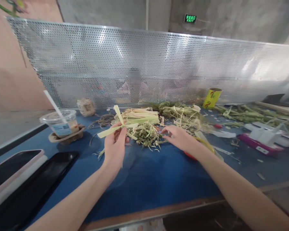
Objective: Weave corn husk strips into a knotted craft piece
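Note:
My left hand (115, 146) is closed on a small piece of crossed pale-yellow leaf strips (119, 126), held just above the blue table (149, 179). My right hand (179, 138) reaches forward over the table, fingers stretched out and low, its tips touching a heap of green and dry plant scraps (146, 134). Behind the heap lies a bundle of pale straight strips (141, 116). More shredded leaves (185, 115) spread to the right of that.
A lidded plastic cup with a straw (62, 123) stands at left in a tray. Two phones (26, 173) lie at the near left. A yellow cup (212, 98), long green stalks (250, 114) and a pink-and-white tool (262, 139) sit at right. A perforated metal screen (144, 64) backs the table.

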The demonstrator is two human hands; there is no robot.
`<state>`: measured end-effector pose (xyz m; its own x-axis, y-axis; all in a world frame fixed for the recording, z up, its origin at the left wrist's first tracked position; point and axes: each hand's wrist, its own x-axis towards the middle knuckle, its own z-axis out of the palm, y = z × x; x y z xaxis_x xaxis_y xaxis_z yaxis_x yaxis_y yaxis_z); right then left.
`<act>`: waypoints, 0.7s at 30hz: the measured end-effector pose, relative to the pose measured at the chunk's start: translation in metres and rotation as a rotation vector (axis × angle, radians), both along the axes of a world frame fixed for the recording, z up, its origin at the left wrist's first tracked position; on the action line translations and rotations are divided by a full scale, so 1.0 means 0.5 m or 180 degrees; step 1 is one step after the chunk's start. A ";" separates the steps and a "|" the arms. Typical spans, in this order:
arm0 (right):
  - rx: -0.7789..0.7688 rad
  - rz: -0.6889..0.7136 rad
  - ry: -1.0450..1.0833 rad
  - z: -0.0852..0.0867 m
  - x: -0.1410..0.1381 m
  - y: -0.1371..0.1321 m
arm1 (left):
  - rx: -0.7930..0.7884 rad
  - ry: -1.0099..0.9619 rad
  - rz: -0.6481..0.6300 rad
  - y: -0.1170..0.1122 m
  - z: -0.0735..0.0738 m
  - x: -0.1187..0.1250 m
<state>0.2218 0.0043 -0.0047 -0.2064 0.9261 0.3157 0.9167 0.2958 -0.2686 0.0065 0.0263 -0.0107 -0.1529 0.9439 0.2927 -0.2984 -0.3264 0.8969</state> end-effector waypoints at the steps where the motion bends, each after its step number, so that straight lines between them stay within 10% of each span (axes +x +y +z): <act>1: -0.0101 0.0073 -0.0164 -0.004 0.003 0.003 | -0.0034 -0.0024 -0.0008 0.002 0.002 -0.001; 9: -0.0482 0.0168 -0.0685 -0.010 0.001 -0.002 | -0.0184 -0.0364 0.0099 0.010 0.018 -0.011; 21: 0.0208 -0.0199 -0.0512 0.004 -0.020 0.019 | -0.0546 -0.0767 0.0514 0.027 0.060 -0.041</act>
